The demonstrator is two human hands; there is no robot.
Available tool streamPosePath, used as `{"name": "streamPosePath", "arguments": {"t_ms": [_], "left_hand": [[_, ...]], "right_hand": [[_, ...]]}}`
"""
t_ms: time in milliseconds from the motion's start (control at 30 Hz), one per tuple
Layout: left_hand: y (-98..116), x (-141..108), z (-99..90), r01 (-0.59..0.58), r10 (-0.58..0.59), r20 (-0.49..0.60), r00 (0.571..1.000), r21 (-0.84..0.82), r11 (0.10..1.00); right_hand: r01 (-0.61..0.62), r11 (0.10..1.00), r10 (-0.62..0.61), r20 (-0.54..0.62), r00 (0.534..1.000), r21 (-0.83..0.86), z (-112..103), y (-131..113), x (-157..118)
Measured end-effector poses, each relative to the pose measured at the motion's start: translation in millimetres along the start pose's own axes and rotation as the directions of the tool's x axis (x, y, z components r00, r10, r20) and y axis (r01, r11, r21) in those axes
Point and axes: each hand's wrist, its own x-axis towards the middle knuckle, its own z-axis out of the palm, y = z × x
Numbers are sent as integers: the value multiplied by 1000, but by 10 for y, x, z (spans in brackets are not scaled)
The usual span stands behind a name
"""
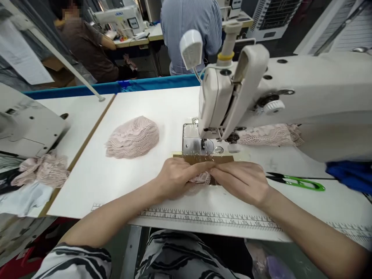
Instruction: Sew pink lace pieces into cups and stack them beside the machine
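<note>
My left hand (178,176) and my right hand (242,179) meet at the fingertips just in front of the sewing machine's needle plate (190,145). Between and under them shows a small piece of pale pink lace (202,178), pinched by closed fingers on both sides. Part of the lace is hidden beneath the hands. It lies over a brown strip (226,159) on the table. The sewing machine head (216,100) stands right behind the fingers. Left of my hands rests a stack of pink lace pieces (133,137).
Green thread snips (302,183) lie right of my right hand. More pink lace (267,135) sits under the machine arm. A printed ruler (203,217) runs along the front edge. At left are a second machine (26,120) and bunched lace (54,170). Two people sit beyond the table.
</note>
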Motion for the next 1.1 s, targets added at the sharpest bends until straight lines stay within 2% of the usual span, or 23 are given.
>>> {"name": "streamPosePath", "arguments": {"t_ms": [167, 333, 400, 467, 500, 600, 633, 667, 733, 800, 900, 1000, 1100], "left_hand": [[4, 37, -11, -16, 16, -57, 998, 11, 1000], [-4, 13, 5, -52, 53, -61, 997, 26, 998], [16, 17, -20, -22, 22, -54, 998, -1, 1000], [56, 44, -74, 113, -112, 25, 993, -96, 989], [79, 63, -107, 209, -192, 110, 975, -163, 964], [128, 113, -172, 457, -327, 407, 853, -279, 845], [131, 118, -170, 489, -345, 448, 825, -257, 834], [128, 115, -153, 493, -368, 447, 816, -203, 846], [107, 96, -89, 474, -432, 373, 821, -24, 880], [83, 74, -15, 467, -478, 296, 827, 112, 877], [65, 61, 53, 454, -484, 230, 844, 173, 874], [78, 64, 66, 323, -365, 98, 926, 296, 899], [119, 51, 68, 128, -159, 38, 987, 418, 899]], "right_hand": [[155, 986, -151, 70, 986, -61, -72, -12, 20], [186, 979, -183, 51, 982, -80, -75, -4, 11], [185, 981, -181, 65, 981, -59, -85, 4, -4], [137, 990, -134, 105, 985, -16, -97, 6, -21], [84, 996, -86, 125, 988, 17, -99, 3, -28], [-143, 971, 105, 194, 975, 193, -67, -25, -35], [-224, 941, 167, 228, 959, 255, -43, -35, -33], [-300, 905, 225, 261, 939, 301, -16, -42, -29], [-442, 838, 344, 318, 884, 321, 44, -41, -20], [-556, 788, 454, 361, 815, 265, 102, -19, -11], [-673, 728, 573, 422, 703, 132, 171, 30, -1], [-716, 698, 648, 440, 621, -16, 222, 63, 4], [-720, 687, 686, 418, 595, -103, 254, 74, 6]]}}
